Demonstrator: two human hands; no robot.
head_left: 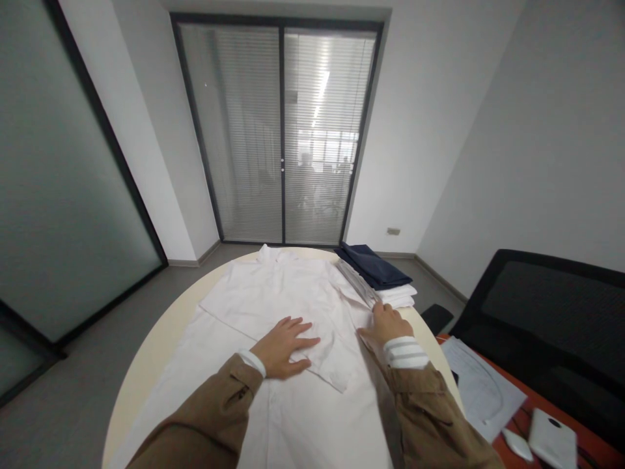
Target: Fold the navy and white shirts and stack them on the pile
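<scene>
White shirt (293, 296) on rnd table (150, 352), long axis running near-to-far, collar (266, 253) at far end. L hand (286, 348) palm-down atop, fingers apart. R hand (388, 324) nearer shirt's R edge, fingers curled there; can't tell if grip's clamped. Folded clothes (375, 268) just beyond.

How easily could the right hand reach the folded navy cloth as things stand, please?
Probably yes: the right hand is close by, and nothing lies on top of the folded navy cloth.

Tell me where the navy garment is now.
In the head view, the folded navy garment lies on the white clothes at the far right of the round table, beyond the right hand.
</scene>
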